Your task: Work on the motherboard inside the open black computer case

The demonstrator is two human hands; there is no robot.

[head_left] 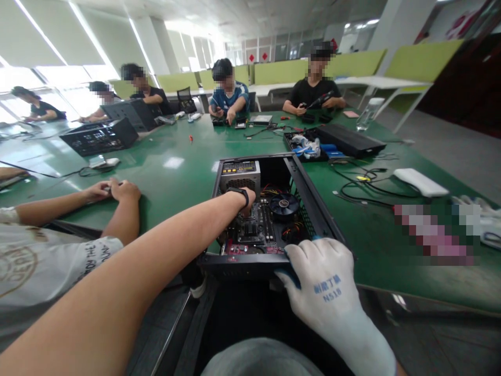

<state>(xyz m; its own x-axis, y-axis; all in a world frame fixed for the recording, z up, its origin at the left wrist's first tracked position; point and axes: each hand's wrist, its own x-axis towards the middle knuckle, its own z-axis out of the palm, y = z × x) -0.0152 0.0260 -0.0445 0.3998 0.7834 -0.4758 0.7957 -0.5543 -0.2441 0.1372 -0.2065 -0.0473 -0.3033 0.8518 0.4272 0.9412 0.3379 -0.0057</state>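
An opened black computer case [274, 259] lies on its side at the near edge of the green table. My left hand [249, 197], bare and with a black wristband, reaches into it beside the power supply [240, 175], above the motherboard [256, 222]. Its fingers point down, and most of them are hidden. My right hand [321, 277], in a white glove with blue print, grips the near rim of the case, thumb outside and fingers over the edge. Inside, a round black fan [284, 204] sits right of my left hand, with coloured wires around it.
At my left, a co-worker's hands [117, 190] rest on the green table [176, 180]. Another opened case [99, 137] stands farther left. Behind my case are a black toolbox [348, 140] and gloves; cables [364, 183] and a white box [420, 181] lie right. Several people sit opposite.
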